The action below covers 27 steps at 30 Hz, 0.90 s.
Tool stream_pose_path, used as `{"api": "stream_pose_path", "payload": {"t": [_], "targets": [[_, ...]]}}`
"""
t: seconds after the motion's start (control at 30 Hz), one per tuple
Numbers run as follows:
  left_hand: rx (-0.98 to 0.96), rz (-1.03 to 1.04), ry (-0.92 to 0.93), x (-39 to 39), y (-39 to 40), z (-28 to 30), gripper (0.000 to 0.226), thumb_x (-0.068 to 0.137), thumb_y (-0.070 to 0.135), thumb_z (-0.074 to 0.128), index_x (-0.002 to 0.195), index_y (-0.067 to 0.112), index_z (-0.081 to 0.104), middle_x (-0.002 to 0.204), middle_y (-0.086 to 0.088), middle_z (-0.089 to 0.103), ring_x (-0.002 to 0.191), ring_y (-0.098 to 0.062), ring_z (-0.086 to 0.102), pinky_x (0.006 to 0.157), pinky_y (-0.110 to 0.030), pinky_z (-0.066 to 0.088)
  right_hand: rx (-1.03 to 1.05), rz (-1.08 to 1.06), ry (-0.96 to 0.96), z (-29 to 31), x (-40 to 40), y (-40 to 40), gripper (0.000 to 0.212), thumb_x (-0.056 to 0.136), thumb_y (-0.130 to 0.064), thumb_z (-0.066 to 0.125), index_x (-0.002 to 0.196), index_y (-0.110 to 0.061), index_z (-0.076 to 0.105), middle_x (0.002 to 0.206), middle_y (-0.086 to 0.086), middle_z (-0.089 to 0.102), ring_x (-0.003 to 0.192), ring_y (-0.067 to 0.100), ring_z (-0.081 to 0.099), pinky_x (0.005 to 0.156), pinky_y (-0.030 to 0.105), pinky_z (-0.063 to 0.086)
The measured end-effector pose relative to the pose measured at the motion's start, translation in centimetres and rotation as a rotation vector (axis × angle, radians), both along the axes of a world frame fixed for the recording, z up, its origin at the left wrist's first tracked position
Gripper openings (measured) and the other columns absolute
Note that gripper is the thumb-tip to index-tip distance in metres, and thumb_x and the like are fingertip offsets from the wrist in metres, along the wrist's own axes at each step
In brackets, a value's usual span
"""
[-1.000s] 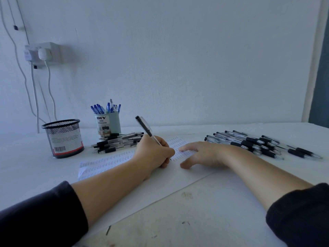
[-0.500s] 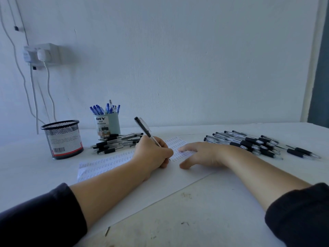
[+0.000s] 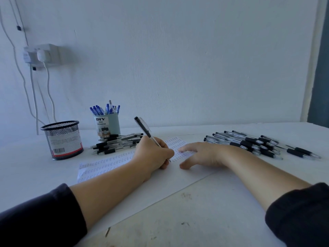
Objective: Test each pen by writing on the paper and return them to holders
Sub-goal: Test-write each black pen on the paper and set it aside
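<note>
My left grip point(image 3: 153, 154) writes on the paper point(image 3: 178, 182).
It curls tight around a black pen point(image 3: 144, 130); my right hand point(image 3: 203, 155) lies flat, fingers spread, pressing the sheet.

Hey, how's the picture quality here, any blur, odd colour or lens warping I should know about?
Head view: a cool bluish cast and dim, even light with soft shadows; wide-angle bending curves the wall cables and stretches the sleeves at the bottom corners; left hand, pen and right hand look sharp, but the marks on the paper are too small to read.
</note>
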<state>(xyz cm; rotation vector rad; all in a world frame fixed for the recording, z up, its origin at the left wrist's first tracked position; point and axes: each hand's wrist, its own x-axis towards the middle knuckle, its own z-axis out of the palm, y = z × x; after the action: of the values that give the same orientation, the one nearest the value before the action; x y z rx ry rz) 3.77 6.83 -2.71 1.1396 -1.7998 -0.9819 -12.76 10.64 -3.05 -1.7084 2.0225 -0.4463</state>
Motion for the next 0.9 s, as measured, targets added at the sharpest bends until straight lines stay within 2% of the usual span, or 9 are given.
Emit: {"api": "stream_pose_path", "payload": {"t": [0.07, 0.13, 0.3, 0.43, 0.63, 0.9], "targets": [[-0.006, 0.004, -0.004, -0.02, 0.08, 0.01, 0.003, 0.072, -0.004, 0.061, 0.072, -0.001, 0.063, 0.052, -0.012, 0.058, 0.035, -0.014, 0.05, 0.046, -0.021, 0.047, 0.003, 0.005, -0.004, 0.03, -0.01, -0.04, 0.079, 0.058, -0.057, 0.069, 0.133, -0.051, 0.042, 0.151, -0.009, 0.031, 0.139, 0.015, 0.029, 0.114, 0.04, 0.023], [-0.005, -0.002, 0.0, -0.04, 0.14, 0.02, 0.003, 0.072, -0.004, 0.061, 0.072, -0.001, 0.063, 0.052, -0.012, 0.057, 0.034, -0.013, 0.05, 0.044, -0.02, 0.046, -0.002, 0.0, -0.005, 0.06, 0.01, -0.01, 0.083, 0.054, -0.059, 0.068, 0.132, -0.051, 0.043, 0.151, -0.01, 0.031, 0.139, 0.015, 0.029, 0.114, 0.04, 0.023], [-0.012, -0.006, -0.003, -0.03, 0.16, -0.06, 0.003, 0.071, -0.004, 0.061, 0.071, -0.002, 0.063, 0.051, -0.012, 0.058, 0.035, -0.014, 0.05, 0.045, -0.021, 0.047, -0.005, 0.008, -0.002, 0.03, -0.03, -0.1, 0.079, 0.059, -0.058, 0.069, 0.133, -0.051, 0.042, 0.151, -0.009, 0.031, 0.139, 0.016, 0.029, 0.115, 0.041, 0.023], [-0.012, 0.005, -0.007, -0.09, 0.12, -0.04, 0.005, 0.07, -0.004, 0.061, 0.067, 0.0, 0.062, 0.049, -0.011, 0.057, 0.037, -0.015, 0.05, 0.045, -0.022, 0.047, -0.003, -0.007, -0.003, 0.1, 0.05, -0.09, 0.084, 0.053, -0.06, 0.068, 0.132, -0.052, 0.042, 0.151, -0.009, 0.031, 0.139, 0.016, 0.029, 0.114, 0.041, 0.023], [-0.018, -0.021, 0.004, 0.03, 0.19, -0.06, 0.005, 0.071, -0.004, 0.061, 0.069, -0.001, 0.062, 0.049, -0.01, 0.057, 0.036, -0.013, 0.05, 0.044, -0.019, 0.047, -0.009, 0.002, -0.006, 0.07, 0.01, -0.04, 0.07, 0.07, -0.052, 0.07, 0.134, -0.05, 0.041, 0.152, -0.007, 0.03, 0.139, 0.016, 0.029, 0.114, 0.04, 0.023], [-0.02, -0.016, -0.03, -0.11, 0.13, 0.03, 0.005, 0.069, -0.004, 0.06, 0.068, 0.0, 0.063, 0.05, -0.011, 0.056, 0.036, -0.015, 0.05, 0.047, -0.022, 0.047, -0.01, -0.004, -0.004, 0.16, 0.14, 0.12, 0.071, 0.068, -0.053, 0.07, 0.133, -0.051, 0.041, 0.151, -0.008, 0.031, 0.139, 0.016, 0.03, 0.114, 0.04, 0.023]]}}
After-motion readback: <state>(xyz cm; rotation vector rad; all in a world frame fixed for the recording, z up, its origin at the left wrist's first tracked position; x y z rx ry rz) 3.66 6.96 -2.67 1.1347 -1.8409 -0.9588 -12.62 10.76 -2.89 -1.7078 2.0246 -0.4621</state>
